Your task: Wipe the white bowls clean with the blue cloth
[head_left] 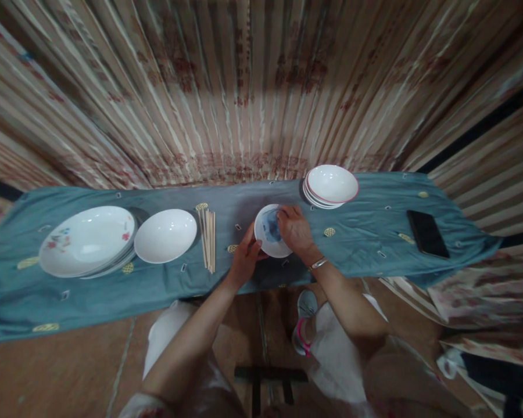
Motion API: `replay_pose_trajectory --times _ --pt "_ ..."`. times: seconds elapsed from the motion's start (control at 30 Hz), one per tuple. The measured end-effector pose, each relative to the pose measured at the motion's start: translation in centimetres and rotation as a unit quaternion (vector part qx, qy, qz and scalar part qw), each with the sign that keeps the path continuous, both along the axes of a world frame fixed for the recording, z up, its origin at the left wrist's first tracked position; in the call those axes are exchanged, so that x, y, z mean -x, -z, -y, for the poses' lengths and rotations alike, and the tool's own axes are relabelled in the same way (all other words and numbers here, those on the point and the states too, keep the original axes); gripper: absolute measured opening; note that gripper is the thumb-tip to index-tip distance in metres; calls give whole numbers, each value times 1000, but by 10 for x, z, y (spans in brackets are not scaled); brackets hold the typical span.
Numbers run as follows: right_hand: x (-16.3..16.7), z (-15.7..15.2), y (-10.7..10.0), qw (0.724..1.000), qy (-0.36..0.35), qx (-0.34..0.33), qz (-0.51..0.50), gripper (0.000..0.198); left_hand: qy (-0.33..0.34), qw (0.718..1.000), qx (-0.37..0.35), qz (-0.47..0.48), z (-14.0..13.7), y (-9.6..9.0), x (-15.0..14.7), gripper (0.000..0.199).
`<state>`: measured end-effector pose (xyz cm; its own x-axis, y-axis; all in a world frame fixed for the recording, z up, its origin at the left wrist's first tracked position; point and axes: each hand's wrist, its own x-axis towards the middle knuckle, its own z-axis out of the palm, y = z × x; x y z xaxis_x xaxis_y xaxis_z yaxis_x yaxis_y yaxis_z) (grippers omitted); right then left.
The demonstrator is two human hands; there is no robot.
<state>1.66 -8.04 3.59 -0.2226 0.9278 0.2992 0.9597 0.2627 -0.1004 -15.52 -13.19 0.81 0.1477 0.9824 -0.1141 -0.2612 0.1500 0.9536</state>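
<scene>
Held white bowl point(277, 249) at frame centre with left hand point(245, 255) clamped on its left side. Curled right hand point(296, 230) over its right rim, by a blue patch point(271, 223) inside; could not tell if clamped on anything. Noted chopsticks point(210, 241) and second bowl point(165, 236) left of centre, stacked plates point(87, 244) far left, phone point(427, 233) at right; beyond, stacked bowls point(332, 184) right of centre, then curtain point(253, 87) across top.

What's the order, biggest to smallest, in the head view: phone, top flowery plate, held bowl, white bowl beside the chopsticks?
1. Top flowery plate
2. White bowl beside the chopsticks
3. Held bowl, partly hidden by the right hand
4. Phone
</scene>
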Motion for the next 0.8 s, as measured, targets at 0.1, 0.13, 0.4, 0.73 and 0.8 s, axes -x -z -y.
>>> replay_pose_trajectory --times 0.1,0.13,0.4,0.73,0.8 --pt "-6 8 2 1000 -7 14 26 29 -2 1000 -7 -9 0 0 0 76" --pt "-8 10 3 999 -11 19 31 30 -2 1000 -8 -11 0 0 0 76" --pt "-14 30 -1 992 -56 95 59 30 10 999 -4 -32 -1 -2 1 85" --pt "-17 41 8 966 -133 207 -83 28 14 998 -11 -68 0 -9 2 79" --pt "-16 38 11 956 -143 216 -136 29 7 997 -4 -78 -1 -10 2 77"
